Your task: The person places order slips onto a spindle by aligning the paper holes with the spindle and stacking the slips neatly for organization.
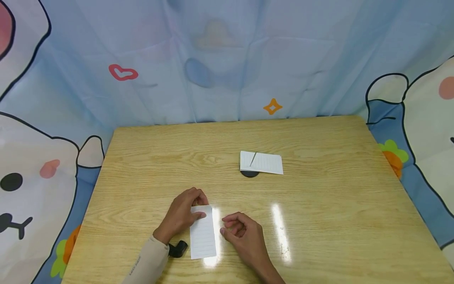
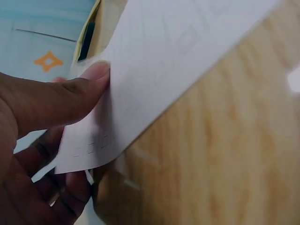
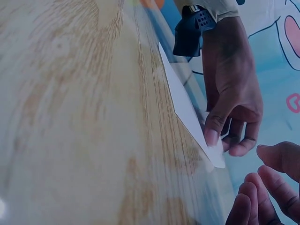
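Note:
A white slip of lined paper (image 1: 203, 236) lies lengthwise toward the person at the front of the table. My left hand (image 1: 183, 210) pinches its far end, thumb on top and the other fingers underneath. In the left wrist view the slip (image 2: 154, 61) bends at the thumb, and faint printed marks show on it. My right hand (image 1: 244, 236) is held just right of the slip, fingers loosely bent, with nothing in it. Its fingertips also show at the lower right of the right wrist view, apart from the paper (image 3: 183, 101).
Farther back on the wooden table (image 1: 319, 205), more lined slips (image 1: 269, 162) sit on a bill spike, whose thin rod (image 1: 253, 159) rises through them above a round black base (image 1: 250, 174). A patterned blue curtain (image 1: 227, 79) hangs behind the table.

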Motion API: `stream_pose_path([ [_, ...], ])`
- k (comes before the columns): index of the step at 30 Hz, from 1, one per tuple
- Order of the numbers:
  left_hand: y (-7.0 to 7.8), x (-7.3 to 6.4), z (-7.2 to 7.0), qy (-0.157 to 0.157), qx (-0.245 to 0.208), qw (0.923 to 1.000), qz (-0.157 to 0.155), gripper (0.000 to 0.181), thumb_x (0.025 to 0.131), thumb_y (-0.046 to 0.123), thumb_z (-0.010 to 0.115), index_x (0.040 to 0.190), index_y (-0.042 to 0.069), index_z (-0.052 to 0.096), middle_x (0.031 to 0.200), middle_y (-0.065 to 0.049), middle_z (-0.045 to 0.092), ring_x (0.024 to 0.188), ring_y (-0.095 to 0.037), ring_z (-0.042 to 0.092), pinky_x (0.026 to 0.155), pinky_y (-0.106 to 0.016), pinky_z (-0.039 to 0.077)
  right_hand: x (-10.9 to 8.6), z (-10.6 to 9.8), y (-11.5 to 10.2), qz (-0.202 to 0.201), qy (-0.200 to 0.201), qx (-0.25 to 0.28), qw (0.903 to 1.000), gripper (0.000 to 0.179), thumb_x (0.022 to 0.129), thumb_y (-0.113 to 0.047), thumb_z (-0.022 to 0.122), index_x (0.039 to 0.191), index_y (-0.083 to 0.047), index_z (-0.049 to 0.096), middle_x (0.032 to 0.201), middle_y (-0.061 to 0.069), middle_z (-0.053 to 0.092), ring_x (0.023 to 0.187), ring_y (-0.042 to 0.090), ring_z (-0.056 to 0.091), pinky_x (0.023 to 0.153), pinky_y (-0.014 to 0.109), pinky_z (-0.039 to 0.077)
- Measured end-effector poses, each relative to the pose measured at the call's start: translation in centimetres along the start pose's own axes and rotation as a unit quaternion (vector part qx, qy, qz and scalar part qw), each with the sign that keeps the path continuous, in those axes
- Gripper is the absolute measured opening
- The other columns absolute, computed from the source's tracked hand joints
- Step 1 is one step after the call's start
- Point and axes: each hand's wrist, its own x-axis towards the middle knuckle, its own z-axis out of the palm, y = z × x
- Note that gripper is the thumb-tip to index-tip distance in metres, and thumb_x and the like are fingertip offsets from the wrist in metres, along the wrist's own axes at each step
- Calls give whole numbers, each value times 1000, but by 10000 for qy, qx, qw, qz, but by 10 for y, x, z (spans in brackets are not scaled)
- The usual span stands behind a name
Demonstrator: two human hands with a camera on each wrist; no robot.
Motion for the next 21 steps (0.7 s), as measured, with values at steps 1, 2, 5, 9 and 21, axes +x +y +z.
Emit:
stream_pose_path([
  [1,0,0,1,12,-41,10000,8,38,76,8,96,98,22,68,95,10,65,90,-8,59,83,-30,53,0,0,0,-4,-5,23,10000,18,90,-9,85,105,-10,77,93,5,72,72,9,64,69,23,59],
  [2,-1,0,1,18,-79,10000,-5,38,76,8,95,97,23,67,95,11,67,91,-8,61,84,-31,54,0,0,1,-3,-5,40,10000,18,90,-9,85,105,-10,77,93,5,72,72,9,64,69,23,59],
  [5,-1,-1,2,-9,-85,10000,-43,32,79,9,94,90,25,68,92,15,69,92,-7,63,87,-33,53,1,1,2,-3,7,43,10000,18,89,-9,85,105,-9,77,93,4,72,71,8,63,68,23,59],
  [9,-1,-2,2,-70,-76,9999,-3,26,82,10,91,84,28,72,90,17,71,91,-8,62,88,-34,53,1,1,3,40,35,-33,10000,18,89,-8,85,105,-11,77,93,2,72,71,9,64,69,24,59],
  [21,-6,-4,1,-328,-1770,9829,-374,19,88,7,86,90,23,77,102,5,74,103,-17,70,93,-32,57,-2,4,4,3,-77,-564,9984,24,85,-10,90,102,-21,77,110,2,70,78,9,62,72,23,58],
])
